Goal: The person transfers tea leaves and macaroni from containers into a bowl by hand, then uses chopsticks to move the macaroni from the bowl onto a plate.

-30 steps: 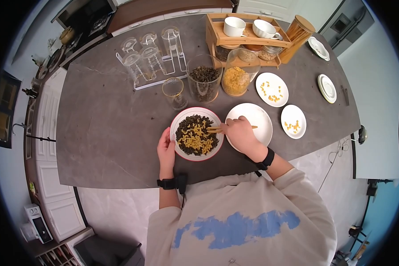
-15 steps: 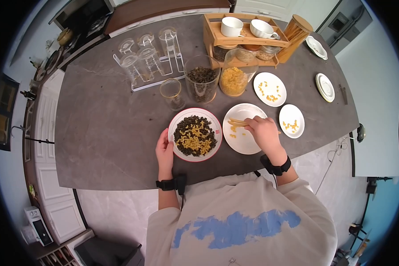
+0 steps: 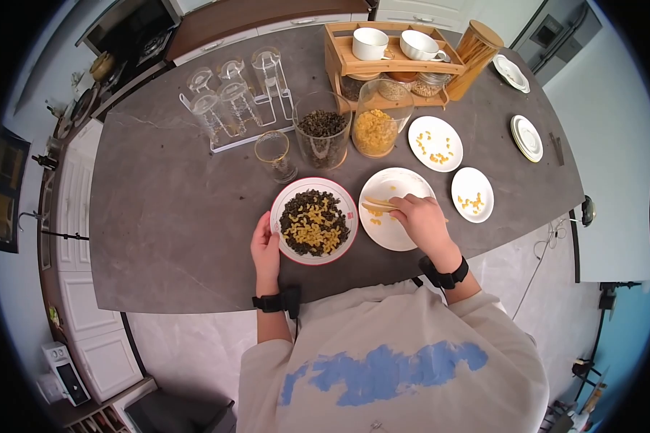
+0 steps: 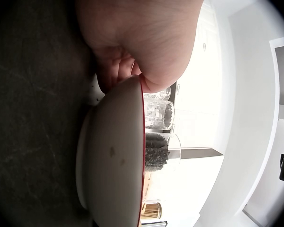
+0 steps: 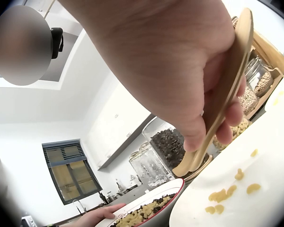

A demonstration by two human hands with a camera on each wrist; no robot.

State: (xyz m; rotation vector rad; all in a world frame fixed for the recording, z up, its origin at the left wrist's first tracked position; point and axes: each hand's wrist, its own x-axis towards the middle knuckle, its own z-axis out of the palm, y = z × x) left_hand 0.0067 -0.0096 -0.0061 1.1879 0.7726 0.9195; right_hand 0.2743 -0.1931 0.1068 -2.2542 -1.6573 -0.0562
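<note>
At the left, my left hand [image 3: 266, 249] grips a white red-rimmed bowl [image 3: 349, 225], thumb over the rim and fingers beneath it, as the left wrist view shows. Dark dried pieces with yellow elbow macaroni [image 3: 316, 229] on top fill the bowl. Beside it stands a white plate [image 3: 391, 239] with a few macaroni pieces [image 5: 221, 195]. Over this plate my right hand [image 3: 422, 222] pinches wooden tongs [image 3: 379, 204] between thumb and fingers. The tongs' tips are close together, pointing left above the plate, and no macaroni shows between them.
Behind the bowl stand a glass [image 3: 275, 159], a jar of dark pieces [image 3: 322, 137] and a jar of macaroni [image 3: 374, 133]. Two small plates with macaroni, one an oval plate [image 3: 451, 131], lie to the right. A glass rack [image 3: 249, 137] and wooden shelf [image 3: 339, 65] are farther back.
My right hand with the tongs has moved right from the bowl's edge to over the white plate, then slightly left. Macaroni pieces on that plate are now in view. My left hand stays at the bowl.
</note>
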